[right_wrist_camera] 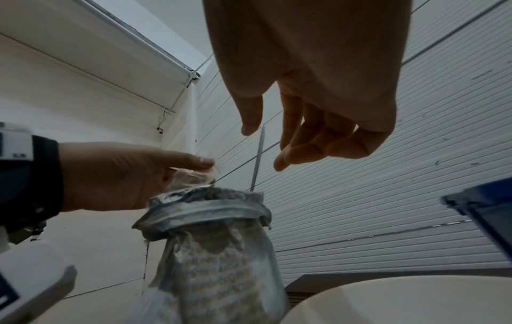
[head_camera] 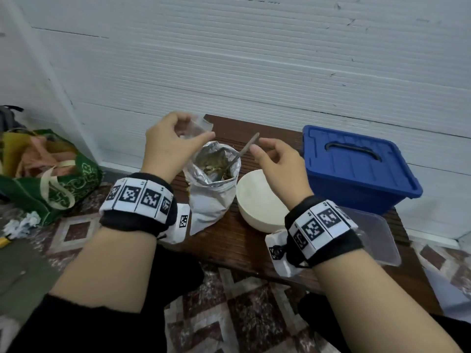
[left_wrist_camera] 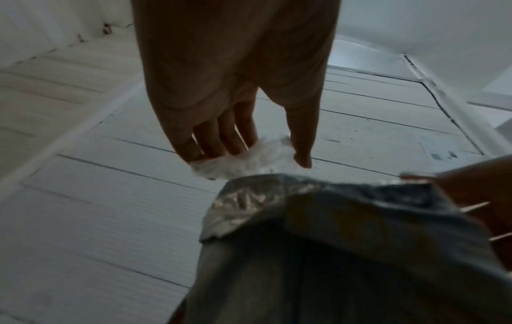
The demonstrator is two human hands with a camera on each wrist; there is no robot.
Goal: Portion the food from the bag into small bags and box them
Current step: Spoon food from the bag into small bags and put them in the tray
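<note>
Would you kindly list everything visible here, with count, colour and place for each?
foil bag: one, silver, standing open on the table, food inside
spoon: one, metal, standing in the foil bag
small bag: one, clear, above the foil bag's mouth
bowl: one, cream, right of the foil bag
storage box: one, blue, lid on, at the table's right end
plastic container: one, clear, in front of the storage box
table: one, dark brown, against the white wall
cloth bag: one, green, on the floor at left
left hand: pinches the small bag
right hand: by the spoon's handle; grip unclear
</note>
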